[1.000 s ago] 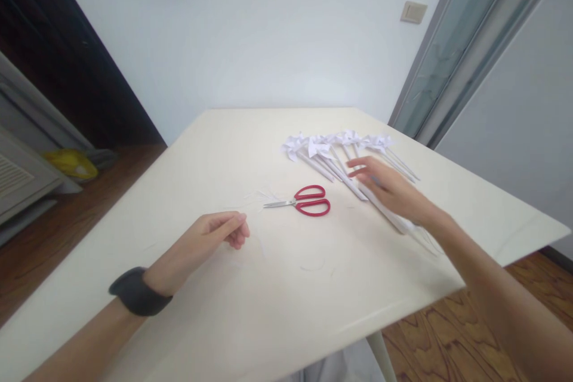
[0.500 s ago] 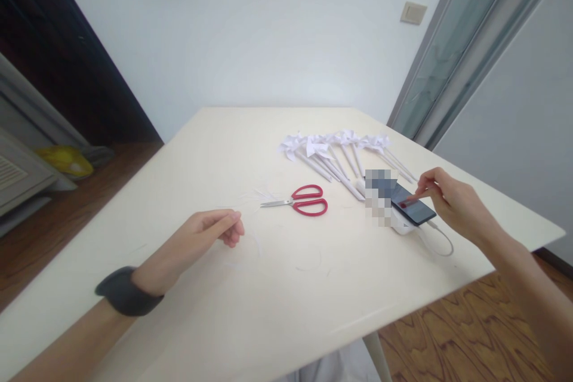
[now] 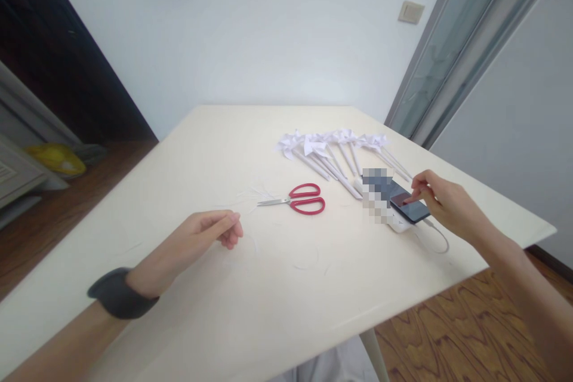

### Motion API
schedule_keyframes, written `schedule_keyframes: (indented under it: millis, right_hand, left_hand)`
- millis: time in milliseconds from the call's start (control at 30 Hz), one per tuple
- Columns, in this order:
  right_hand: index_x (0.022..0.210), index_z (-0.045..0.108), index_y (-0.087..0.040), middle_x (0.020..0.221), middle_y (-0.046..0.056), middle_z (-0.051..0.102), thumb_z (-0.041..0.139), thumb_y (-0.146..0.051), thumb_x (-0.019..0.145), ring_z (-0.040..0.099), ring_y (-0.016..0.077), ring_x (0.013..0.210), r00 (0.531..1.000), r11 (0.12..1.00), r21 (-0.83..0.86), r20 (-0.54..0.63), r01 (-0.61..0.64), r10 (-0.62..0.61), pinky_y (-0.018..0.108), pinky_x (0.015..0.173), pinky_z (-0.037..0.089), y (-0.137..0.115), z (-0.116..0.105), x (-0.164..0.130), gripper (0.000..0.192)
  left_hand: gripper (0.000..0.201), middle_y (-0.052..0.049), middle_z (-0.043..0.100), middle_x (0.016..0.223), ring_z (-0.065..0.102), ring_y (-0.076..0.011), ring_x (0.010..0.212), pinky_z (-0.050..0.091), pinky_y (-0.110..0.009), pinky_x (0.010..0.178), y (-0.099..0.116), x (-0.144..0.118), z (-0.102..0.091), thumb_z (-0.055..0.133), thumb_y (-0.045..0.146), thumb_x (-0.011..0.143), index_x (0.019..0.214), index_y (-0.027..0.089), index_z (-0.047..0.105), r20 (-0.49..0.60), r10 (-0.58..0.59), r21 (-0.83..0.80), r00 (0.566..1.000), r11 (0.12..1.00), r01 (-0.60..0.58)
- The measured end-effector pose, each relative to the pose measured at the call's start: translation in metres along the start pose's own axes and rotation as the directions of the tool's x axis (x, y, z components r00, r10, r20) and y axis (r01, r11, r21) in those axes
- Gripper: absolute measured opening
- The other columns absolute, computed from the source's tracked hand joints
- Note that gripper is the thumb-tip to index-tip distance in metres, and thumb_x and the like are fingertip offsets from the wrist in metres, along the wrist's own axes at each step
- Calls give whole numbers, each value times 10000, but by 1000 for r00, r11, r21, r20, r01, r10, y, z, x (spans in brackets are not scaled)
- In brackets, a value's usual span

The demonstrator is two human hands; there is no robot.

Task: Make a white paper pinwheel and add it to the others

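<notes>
My left hand [image 3: 213, 230] rests on the table at left with its fingers curled and thumb pressed against them; nothing shows in its grasp. A black band circles that wrist. To its right lies a pair of scissors [image 3: 293, 199] with red handles and blades pointing left. Thin white paper scraps [image 3: 259, 194] are scattered beside the blades. My right hand [image 3: 441, 194] reaches over a dark smartphone [image 3: 414, 210], its index finger extended onto the screen and the other fingers bent. Under the phone is a white object [image 3: 400, 225], partly hidden, with a cable attached.
Several white paper pinwheels [image 3: 313, 146] on rolled paper sticks lie at the back right of the cream table [image 3: 215, 137]. A white cable [image 3: 446, 245] loops near the right edge. A wall with a switch [image 3: 410, 12] stands behind.
The view has shifted slightly, so things sit a little farther left. My right index finger stays at the phone screen; the left hand keeps its pose.
</notes>
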State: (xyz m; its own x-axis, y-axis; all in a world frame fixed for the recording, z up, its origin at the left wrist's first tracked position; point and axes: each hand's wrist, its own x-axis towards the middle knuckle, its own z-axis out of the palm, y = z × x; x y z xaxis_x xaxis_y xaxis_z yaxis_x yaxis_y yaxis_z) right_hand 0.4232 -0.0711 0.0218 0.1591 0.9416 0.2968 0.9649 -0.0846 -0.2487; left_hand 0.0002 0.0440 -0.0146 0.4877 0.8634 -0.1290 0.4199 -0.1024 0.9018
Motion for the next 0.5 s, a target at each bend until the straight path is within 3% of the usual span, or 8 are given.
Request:
schedule_keyframes:
  millis: [500]
  right_hand:
    - [820, 456, -222, 795, -2, 668, 330, -148, 863, 642, 142, 685, 994, 994, -110, -106, 24, -35, 247, 540, 377, 2, 17, 3, 152]
  left_hand:
    - [343, 2, 578, 581, 537, -124, 597, 438, -223, 617, 13, -6, 3, 483, 410, 827, 633, 155, 607, 14, 8, 27, 1000, 1000, -9]
